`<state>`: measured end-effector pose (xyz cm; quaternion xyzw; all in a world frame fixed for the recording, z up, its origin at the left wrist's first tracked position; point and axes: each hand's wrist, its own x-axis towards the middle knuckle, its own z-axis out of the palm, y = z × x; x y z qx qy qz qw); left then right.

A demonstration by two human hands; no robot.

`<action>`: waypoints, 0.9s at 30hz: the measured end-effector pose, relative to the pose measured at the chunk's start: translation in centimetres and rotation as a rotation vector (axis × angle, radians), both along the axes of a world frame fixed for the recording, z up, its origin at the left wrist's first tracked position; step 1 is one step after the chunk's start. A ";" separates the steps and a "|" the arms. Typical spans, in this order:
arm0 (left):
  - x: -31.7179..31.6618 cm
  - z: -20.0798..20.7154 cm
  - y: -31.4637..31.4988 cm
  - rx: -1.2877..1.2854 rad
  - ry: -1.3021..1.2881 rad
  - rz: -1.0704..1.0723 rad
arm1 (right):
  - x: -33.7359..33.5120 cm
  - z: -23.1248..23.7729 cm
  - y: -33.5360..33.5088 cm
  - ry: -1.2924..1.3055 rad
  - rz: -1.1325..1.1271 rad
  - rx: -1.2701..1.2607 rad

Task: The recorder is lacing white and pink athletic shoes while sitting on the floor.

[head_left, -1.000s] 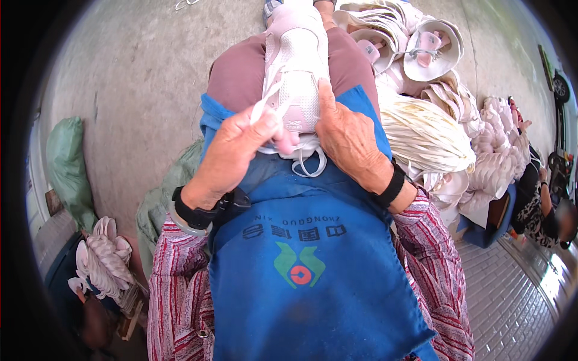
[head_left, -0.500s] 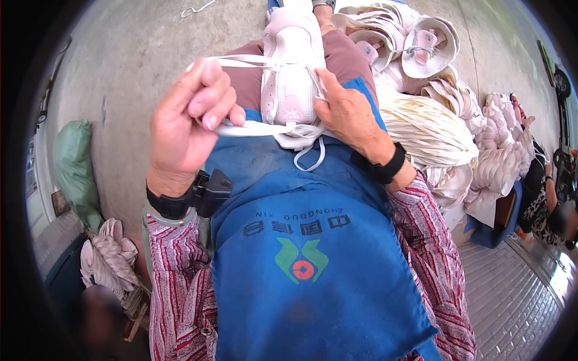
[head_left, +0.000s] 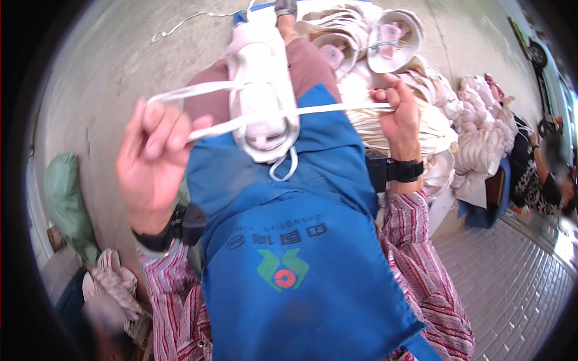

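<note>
A: Where is the white shoe (head_left: 262, 90) lying relative to our hands?

B: It is resting on our lap, on the blue apron (head_left: 301, 265), in the upper centre of the frame. Its long axis is running from the upper edge down toward us, sole uppermost as far as we can tell.

A: And the white lace (head_left: 328, 109)?

B: It is stretching crosswise over the shoe, nearly at right angles to that axis. We are holding one end in each hand.

A: State of the fingers?

B: The left hand (head_left: 153, 162), at centre left, is pinching the lace end between thumb and curled fingers. The right hand (head_left: 400, 114), at upper right, is clenching around the other end.

A: Which hand is nearer the shoe?

B: The left hand is sitting somewhat nearer and lower; the right is standing farther out, over the pile of pale shoes (head_left: 421, 120). Both are pulling outward, away from the shoe, along the line of the lace.
</note>
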<state>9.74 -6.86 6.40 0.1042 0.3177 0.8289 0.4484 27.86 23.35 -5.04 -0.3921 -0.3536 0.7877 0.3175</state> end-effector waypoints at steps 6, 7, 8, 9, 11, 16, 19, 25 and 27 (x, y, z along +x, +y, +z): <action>-0.4 -1.1 -2.5 -0.042 -0.022 0.046 | 0.4 2.2 0.3 0.681 0.385 -0.643; -0.5 -1.2 -2.7 -0.068 -0.052 0.088 | 0.3 3.0 -0.2 0.647 0.386 -0.614; -0.6 -1.2 -2.8 -0.094 -0.082 0.131 | 0.2 3.8 -0.7 0.612 0.387 -0.586; -0.7 -1.1 -3.1 -0.089 -0.096 0.146 | 0.2 4.3 -1.2 0.576 0.375 -0.551; -0.4 -0.4 -3.4 -0.072 -0.095 0.142 | 0.0 4.9 -1.8 0.586 0.418 -0.495; -0.1 -0.6 -2.5 0.033 -0.073 0.058 | -0.2 6.1 -2.4 0.506 0.418 -0.295; 0.3 0.9 -2.7 0.036 -0.043 0.077 | -0.5 6.0 -2.4 0.510 0.446 -0.261; 0.1 2.8 -1.7 -0.018 0.167 0.083 | -1.1 7.0 -3.6 0.198 0.584 0.001; 0.3 3.3 -2.4 -0.008 0.223 0.107 | -2.1 6.1 -4.2 -0.048 0.632 0.314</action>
